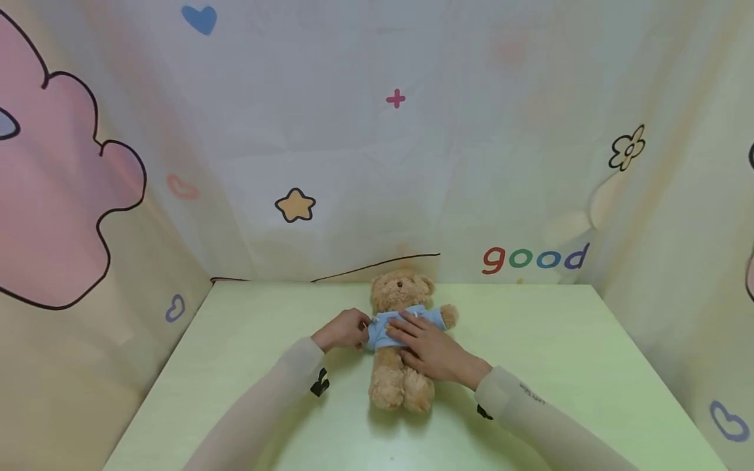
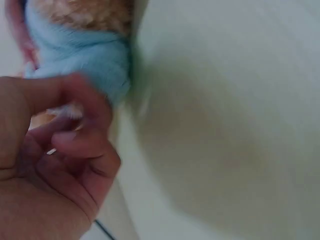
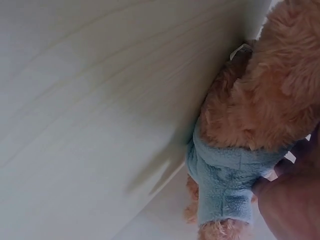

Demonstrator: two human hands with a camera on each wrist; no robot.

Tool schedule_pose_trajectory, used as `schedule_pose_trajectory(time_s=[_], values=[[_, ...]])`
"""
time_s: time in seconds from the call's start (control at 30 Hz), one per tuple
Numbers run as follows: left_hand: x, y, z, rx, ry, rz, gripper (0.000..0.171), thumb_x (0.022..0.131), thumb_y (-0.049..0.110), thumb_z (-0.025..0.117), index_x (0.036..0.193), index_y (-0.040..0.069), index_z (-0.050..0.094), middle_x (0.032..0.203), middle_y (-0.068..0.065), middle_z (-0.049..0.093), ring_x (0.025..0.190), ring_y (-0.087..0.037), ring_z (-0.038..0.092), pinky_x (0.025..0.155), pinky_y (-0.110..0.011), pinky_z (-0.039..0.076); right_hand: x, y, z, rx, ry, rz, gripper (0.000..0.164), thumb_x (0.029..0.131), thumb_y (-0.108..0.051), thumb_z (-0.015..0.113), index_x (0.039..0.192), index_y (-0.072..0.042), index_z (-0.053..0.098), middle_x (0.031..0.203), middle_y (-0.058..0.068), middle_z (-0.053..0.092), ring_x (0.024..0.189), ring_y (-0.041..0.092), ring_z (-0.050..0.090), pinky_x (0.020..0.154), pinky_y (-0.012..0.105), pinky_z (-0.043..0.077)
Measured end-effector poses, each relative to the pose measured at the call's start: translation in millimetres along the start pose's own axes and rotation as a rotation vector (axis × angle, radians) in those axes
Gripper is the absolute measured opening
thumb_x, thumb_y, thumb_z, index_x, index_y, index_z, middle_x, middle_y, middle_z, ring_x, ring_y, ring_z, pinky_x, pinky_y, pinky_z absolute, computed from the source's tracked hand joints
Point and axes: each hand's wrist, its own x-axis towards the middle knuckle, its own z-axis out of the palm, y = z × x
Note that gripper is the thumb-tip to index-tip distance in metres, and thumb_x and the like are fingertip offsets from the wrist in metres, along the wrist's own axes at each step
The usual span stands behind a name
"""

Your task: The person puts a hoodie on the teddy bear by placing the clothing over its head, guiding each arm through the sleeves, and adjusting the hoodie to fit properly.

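Note:
A light-brown teddy bear (image 1: 389,379) in a light-blue shirt (image 1: 383,337) lies on its back, head toward the far wall. My left hand (image 1: 349,329) has its fingers curled at the shirt sleeve on the bear's left side in the head view, and seems to pinch its edge. The left wrist view shows the left hand (image 2: 65,150) close against the blue shirt (image 2: 95,60), partly blurred. That arm's paw is hidden in the head view. My right hand (image 1: 432,350) rests across the bear's belly with extended fingers. Beyond it the other paw (image 1: 449,316) sticks out of its sleeve.
The pale green tabletop (image 1: 530,340) runs back to a printed cloth wall (image 1: 353,131). More cloth hangs along both sides. Black clips (image 1: 320,383) show near the sleeved wrists.

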Motion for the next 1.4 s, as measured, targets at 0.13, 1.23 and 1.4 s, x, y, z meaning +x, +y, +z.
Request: schedule_pose_trajectory(time_s=[0.13, 1.23, 1.4], values=[[6.4, -5.0, 7.5, 0.099, 0.007, 0.024, 0.035, 0.082, 0.001, 0.051, 0.115, 0.003, 0.062, 0.085, -0.006, 0.065, 0.059, -0.01, 0.047, 0.053, -0.023, 0.038, -3, 1, 0, 0.009, -0.015, -0.013, 0.048, 0.098, -0.031, 0.044, 0.142, -0.014, 0.039, 0.151, 0.006, 0.033, 0.142, 0.032, 0.024, 0.111, 0.051, 0.026], [-1.7, -23.0, -17.3, -0.263, 0.018, 0.113, 0.024, 0.095, 0.012, 0.052, 0.116, 0.01, 0.063, 0.091, -0.008, 0.066, 0.076, -0.027, 0.066, 0.066, -0.04, 0.055, -15, 7, -6, 0.113, -0.002, 0.023, 0.05, 0.097, -0.03, 0.047, 0.144, -0.015, 0.037, 0.153, 0.005, 0.03, 0.143, 0.032, 0.021, 0.111, 0.051, 0.027], [5.3, -19.4, -15.9, -0.181, 0.14, 0.056, 0.024, 0.093, 0.003, 0.048, 0.107, 0.009, 0.066, 0.078, -0.007, 0.064, 0.061, -0.016, 0.06, 0.057, -0.03, 0.052, -15, 11, -12, 0.143, -0.006, 0.028, 0.049, 0.097, -0.028, 0.047, 0.144, -0.015, 0.037, 0.153, 0.004, 0.03, 0.143, 0.032, 0.021, 0.111, 0.052, 0.026]])
